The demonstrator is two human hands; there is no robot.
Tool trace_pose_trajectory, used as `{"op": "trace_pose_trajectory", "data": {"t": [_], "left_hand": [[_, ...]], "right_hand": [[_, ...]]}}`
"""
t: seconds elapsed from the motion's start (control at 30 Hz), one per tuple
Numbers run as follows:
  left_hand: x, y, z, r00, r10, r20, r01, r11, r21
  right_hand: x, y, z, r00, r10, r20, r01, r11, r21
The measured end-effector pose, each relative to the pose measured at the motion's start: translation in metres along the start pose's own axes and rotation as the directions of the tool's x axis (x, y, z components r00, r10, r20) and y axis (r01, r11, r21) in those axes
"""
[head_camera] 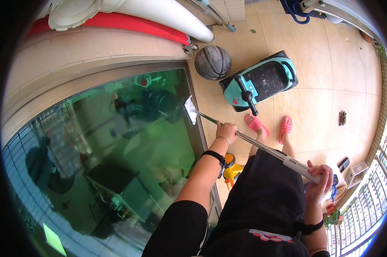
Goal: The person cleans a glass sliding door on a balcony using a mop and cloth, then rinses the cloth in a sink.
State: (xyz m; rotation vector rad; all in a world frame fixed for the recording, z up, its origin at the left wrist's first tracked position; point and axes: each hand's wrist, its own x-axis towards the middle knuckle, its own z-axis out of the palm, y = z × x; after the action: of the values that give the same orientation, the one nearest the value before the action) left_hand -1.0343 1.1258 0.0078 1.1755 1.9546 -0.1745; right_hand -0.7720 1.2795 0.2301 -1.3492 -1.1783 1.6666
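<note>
A long metal pole (261, 146) with a white grip runs slantwise in front of my body. My left hand (227, 132) is closed around its metal shaft, while my right hand (320, 181) holds the end of the white grip (298, 167). On the pole's far end, a flat cleaning head with a white cloth (190, 110) meets the right edge of a green-tinted glass pane (167, 141), close to the dark metal frame (198, 128). Reflections and dim objects behind the pane overlap, so contact along the whole cloth is hard to tell.
Beyond the frame are a grey basketball (213, 62) and a turquoise ride-on toy (261, 82). A yellow plastic object (233, 168) stands near my left forearm. A small turtle-like object (342, 118) is on the tiled floor (312, 106). Metal railings (367, 208) line the right side.
</note>
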Motion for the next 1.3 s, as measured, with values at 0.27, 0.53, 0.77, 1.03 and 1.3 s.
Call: {"op": "trace_pose_trajectory", "data": {"t": [0.27, 0.53, 0.77, 1.03, 1.3], "left_hand": [[-0.142, 0.164, -0.092, 0.918, 0.378, -0.121, -0.393, 0.830, -0.396], [-0.110, 0.136, -0.009, 0.914, 0.331, -0.236, -0.398, 0.846, -0.354], [-0.029, 0.030, 0.106, 0.972, -0.190, 0.135, 0.198, 0.979, -0.048], [-0.137, 0.156, 0.058, 0.989, 0.135, -0.051, -0.142, 0.978, -0.156], [-0.175, 0.168, 0.089, 0.878, 0.204, -0.434, -0.320, 0.923, -0.212]], "right_hand": [[0.086, -0.073, -0.267, 0.919, 0.139, -0.369, -0.103, 0.988, 0.116], [0.044, -0.040, -0.230, 0.774, 0.167, -0.611, -0.129, 0.986, 0.105], [-0.047, 0.058, -0.072, 0.974, 0.201, -0.104, -0.206, 0.978, -0.039], [0.005, 0.044, -0.293, 0.899, 0.329, -0.288, -0.282, 0.940, 0.194], [-0.051, 0.026, -0.336, 0.863, 0.381, -0.331, -0.334, 0.923, 0.189]]}}
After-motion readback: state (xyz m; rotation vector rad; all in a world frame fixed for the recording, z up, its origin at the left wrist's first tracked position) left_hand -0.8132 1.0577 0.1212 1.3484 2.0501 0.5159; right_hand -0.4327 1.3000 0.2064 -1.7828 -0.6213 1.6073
